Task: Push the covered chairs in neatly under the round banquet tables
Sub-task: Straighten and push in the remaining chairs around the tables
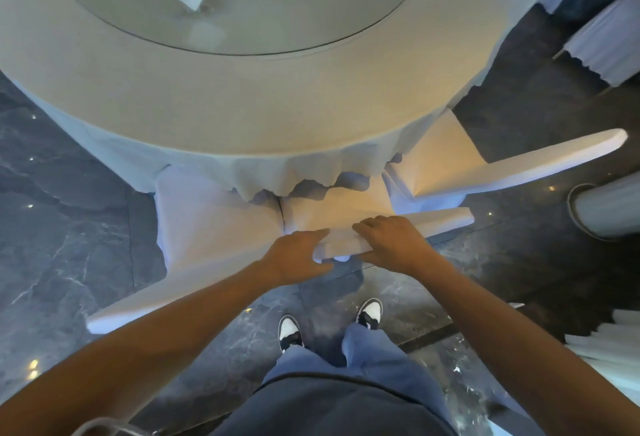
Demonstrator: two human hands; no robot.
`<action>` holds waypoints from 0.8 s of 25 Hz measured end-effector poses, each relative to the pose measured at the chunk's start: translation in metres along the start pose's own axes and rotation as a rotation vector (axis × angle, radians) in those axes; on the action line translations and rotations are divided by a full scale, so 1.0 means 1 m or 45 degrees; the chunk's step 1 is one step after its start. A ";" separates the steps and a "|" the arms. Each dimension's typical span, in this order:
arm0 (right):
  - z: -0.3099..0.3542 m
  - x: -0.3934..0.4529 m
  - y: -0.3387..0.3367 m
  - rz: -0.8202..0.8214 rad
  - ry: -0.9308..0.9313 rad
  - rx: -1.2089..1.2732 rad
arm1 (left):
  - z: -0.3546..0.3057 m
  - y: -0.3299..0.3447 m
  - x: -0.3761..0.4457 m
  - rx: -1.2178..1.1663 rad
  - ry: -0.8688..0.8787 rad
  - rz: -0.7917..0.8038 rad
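Both hands grasp the top edge of the middle white fabric-covered chair's (332,214) backrest: left hand (298,255) at its left corner, right hand (391,241) just beside. Its seat sits partly beneath the round white-clothed desk (242,106), between 2 neighbouring covered chairs.

A banquet hall is indicated: a round table (242,106) is draped in a white cloth and topped by a glass turntable (311,20); white-covered chairs (214,221) are ranged around it; dark polished marble flooring (69,245) is seen; further draped furniture (606,51) is glimpsed beyond.
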State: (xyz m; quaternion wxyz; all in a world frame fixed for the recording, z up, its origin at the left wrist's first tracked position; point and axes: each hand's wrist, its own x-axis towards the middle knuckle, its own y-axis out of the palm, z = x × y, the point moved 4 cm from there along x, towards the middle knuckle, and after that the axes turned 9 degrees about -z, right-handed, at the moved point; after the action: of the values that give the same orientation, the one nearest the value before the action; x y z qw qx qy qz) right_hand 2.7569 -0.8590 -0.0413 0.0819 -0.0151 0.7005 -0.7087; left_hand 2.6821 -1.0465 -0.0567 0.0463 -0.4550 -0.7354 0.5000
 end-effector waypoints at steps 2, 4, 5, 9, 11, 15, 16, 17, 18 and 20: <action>-0.031 -0.012 -0.007 -0.020 0.007 0.065 | -0.038 0.001 0.023 -0.052 0.130 -0.054; -0.074 -0.030 -0.008 0.032 0.051 0.099 | -0.082 0.008 0.047 -0.071 0.207 -0.036; -0.097 -0.037 -0.006 0.070 0.082 0.098 | -0.101 0.012 0.059 -0.072 0.219 -0.022; -0.209 -0.068 0.014 0.202 0.146 0.002 | -0.175 0.038 0.112 -0.028 0.249 0.013; -0.273 -0.084 0.025 0.311 0.179 -0.098 | -0.207 0.052 0.143 0.050 0.219 0.026; -0.382 -0.105 0.029 0.412 0.211 -0.367 | -0.247 0.076 0.185 0.238 0.034 0.027; -0.399 -0.110 0.027 0.402 0.205 -0.396 | -0.251 0.080 0.190 0.295 -0.018 0.002; -0.417 -0.113 0.024 0.386 0.171 -0.425 | -0.257 0.084 0.195 0.331 -0.085 -0.045; -0.429 -0.114 0.021 0.369 0.156 -0.438 | -0.258 0.087 0.196 0.361 -0.142 -0.095; -0.446 -0.110 0.015 0.357 0.179 -0.420 | -0.260 0.090 0.198 0.397 -0.247 -0.191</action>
State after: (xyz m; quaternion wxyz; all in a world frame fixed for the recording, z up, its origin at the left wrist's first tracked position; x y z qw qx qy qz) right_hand 2.8058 -0.4019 -0.0537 0.1270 0.1185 0.8061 -0.5658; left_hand 2.7590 -0.7167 -0.0745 0.0822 -0.3361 -0.6819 0.6444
